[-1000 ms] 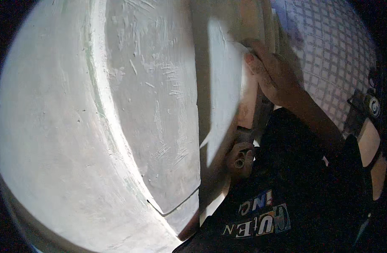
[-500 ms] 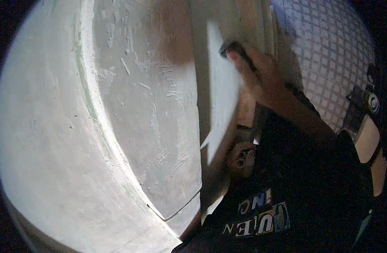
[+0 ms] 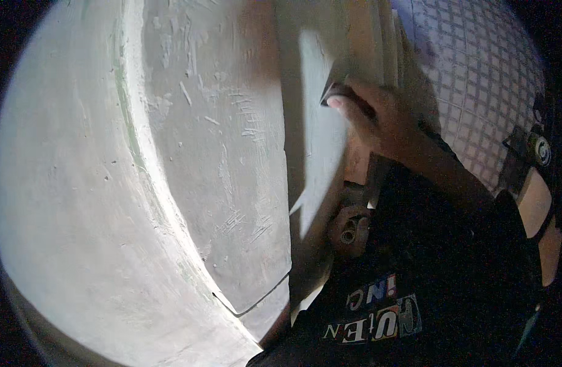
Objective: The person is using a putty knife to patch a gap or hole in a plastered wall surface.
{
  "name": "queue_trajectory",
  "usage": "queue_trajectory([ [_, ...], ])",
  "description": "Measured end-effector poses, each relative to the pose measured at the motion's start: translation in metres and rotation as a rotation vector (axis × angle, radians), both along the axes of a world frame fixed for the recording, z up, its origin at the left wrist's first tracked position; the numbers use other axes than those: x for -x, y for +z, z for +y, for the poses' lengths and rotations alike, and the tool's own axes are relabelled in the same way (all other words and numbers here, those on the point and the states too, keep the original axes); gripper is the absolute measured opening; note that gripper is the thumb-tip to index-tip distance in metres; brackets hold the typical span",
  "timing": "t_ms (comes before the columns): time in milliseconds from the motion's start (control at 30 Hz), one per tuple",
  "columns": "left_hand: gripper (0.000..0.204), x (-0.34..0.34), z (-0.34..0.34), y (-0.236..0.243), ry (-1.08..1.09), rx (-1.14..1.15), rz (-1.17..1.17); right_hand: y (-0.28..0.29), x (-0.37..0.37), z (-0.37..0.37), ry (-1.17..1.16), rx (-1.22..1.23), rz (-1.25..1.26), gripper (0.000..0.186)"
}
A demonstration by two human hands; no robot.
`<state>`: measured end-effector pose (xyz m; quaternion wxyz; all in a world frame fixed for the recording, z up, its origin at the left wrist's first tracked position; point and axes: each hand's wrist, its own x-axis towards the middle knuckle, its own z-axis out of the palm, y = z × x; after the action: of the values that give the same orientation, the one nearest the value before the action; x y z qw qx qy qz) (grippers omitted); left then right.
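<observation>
My right hand (image 3: 376,116) is closed round a small dark pad (image 3: 348,95), its thumb along the near edge. The pad lies at the pale, narrow face (image 3: 318,116) of a painted panel, touching or very close to it. Lower down, against my dark shirt, what looks like my left hand (image 3: 353,221) is closed and deeply shaded. A small object with round, ring-like ends (image 3: 348,235) shows there; its kind is unclear. Between the hands is a brown, blocky shape (image 3: 357,160) that I cannot make out.
A broad whitish panel (image 3: 226,159) with scratches and rough filler marks fills the middle. Left of it curves a bright, green-streaked groove (image 3: 137,122) and a pale surface (image 3: 67,183). Patterned tiles (image 3: 464,73) lie at right, beside a round-topped object (image 3: 540,150).
My right hand has moved down along the narrow face with the dark pad, toward me. The closed hand below it has barely moved.
</observation>
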<state>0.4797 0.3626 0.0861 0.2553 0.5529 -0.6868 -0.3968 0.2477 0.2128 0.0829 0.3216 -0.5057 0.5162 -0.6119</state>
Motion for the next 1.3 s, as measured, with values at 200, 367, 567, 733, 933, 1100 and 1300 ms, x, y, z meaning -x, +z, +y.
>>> queue_trajectory([
  [200, 0.004, -0.009, -0.001, -0.031, -0.130, 0.540, -0.010, -0.004, -0.008, -0.012, -0.240, 0.133, 0.051, 0.033],
  [367, 0.012, 0.006, -0.012, -0.040, -0.091, 0.969, -0.117, 0.001, 0.003, 0.009, -0.063, -0.068, 0.019, 0.032],
  [567, 0.013, -0.003, -0.015, -0.037, -0.067, 0.908, 0.046, 0.000, -0.004, -0.014, -0.176, -0.127, 0.070, 0.026],
  [733, 0.008, 0.008, 0.003, -0.006, 0.066, 0.066, 0.138, 0.011, 0.006, 0.036, 0.075, -0.118, 0.005, 0.023],
  [933, 0.015, -0.014, -0.025, 0.020, -0.728, 0.564, -0.707, 0.026, 0.005, 0.054, 0.320, -0.097, -0.209, 0.029],
  [1100, 0.018, 0.014, -0.010, 0.039, -0.229, 0.148, -0.341, 0.071, 0.003, 0.069, 0.760, 0.042, -0.409, 0.021],
  [1300, 0.021, 0.048, 0.001, 0.072, 0.341, -0.393, 0.171, 0.083, -0.014, 0.079, 0.763, 0.130, -0.511, 0.023],
])
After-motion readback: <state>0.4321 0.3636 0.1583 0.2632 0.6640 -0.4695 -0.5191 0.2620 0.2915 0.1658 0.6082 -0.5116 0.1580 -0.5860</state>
